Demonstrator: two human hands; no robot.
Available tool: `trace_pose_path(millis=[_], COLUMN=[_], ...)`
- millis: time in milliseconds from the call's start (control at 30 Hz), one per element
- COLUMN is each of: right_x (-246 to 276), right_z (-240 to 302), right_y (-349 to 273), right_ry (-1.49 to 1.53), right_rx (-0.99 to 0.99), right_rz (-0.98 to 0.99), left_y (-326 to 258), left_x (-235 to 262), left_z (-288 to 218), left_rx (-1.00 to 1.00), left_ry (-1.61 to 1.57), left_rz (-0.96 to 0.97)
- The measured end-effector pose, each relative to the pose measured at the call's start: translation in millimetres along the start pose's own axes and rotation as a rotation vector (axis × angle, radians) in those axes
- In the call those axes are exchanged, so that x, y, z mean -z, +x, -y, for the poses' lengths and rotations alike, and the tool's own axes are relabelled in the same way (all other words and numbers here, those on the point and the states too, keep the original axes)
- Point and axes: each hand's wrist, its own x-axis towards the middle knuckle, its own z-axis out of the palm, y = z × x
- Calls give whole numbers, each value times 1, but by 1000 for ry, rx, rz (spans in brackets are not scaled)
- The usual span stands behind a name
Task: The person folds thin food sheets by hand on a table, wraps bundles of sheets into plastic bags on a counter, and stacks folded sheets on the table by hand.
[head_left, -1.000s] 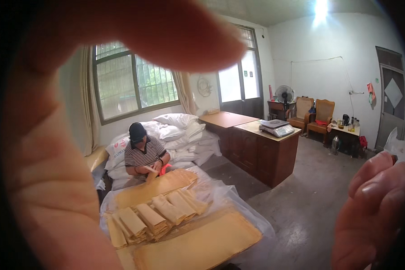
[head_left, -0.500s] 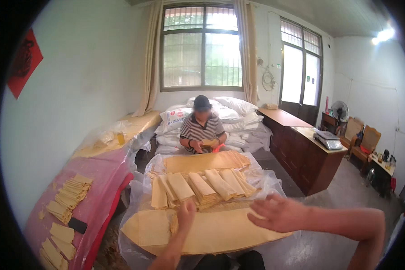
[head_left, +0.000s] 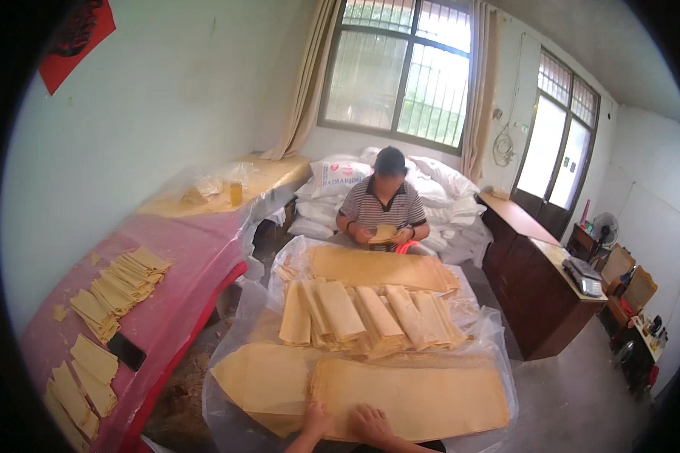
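Observation:
A broad pile of thin yellow sheets (head_left: 431, 392), which look like bean curd skin, lies in front of me on the plastic-covered table. At the pile's near left corner, my left hand (head_left: 316, 419) is closed with its fingertips on the sheet edge. Beside it, my right hand (head_left: 369, 423) rests palm down on the top sheet, fingers spread and slightly bent. More wide sheets (head_left: 264, 377) stick out on the left. Beyond my hands stands a row of folded sheet bundles (head_left: 340, 309), with another flat pile (head_left: 378, 269) behind it.
A co-worker (head_left: 385, 200) sits across the table holding a folded sheet (head_left: 384, 233). At the left, a pink-covered table (head_left: 181, 302) carries more folded sheets (head_left: 121, 287) and a dark phone (head_left: 127, 351). White sacks (head_left: 438, 181) are piled behind; a brown counter (head_left: 517, 291) holds a scale (head_left: 582, 275).
Both hands have come down and closer together at the near edge of the sheet pile. The co-worker's folded sheet has shifted, and my view has tilted and turned left.

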Motion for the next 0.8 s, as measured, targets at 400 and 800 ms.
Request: trace_pose_path(millis=[400,800], right_x=[-13,-21], right_z=[7,9], right_y=[9,1], right_ry=[-24,531], right_rx=[-4,-4], right_rz=[-330,-261], left_y=[26,13], left_x=[10,-3], left_z=[-7,-18], left_rx=[251,301], left_ry=[-350,-631], left_rz=[202,341])
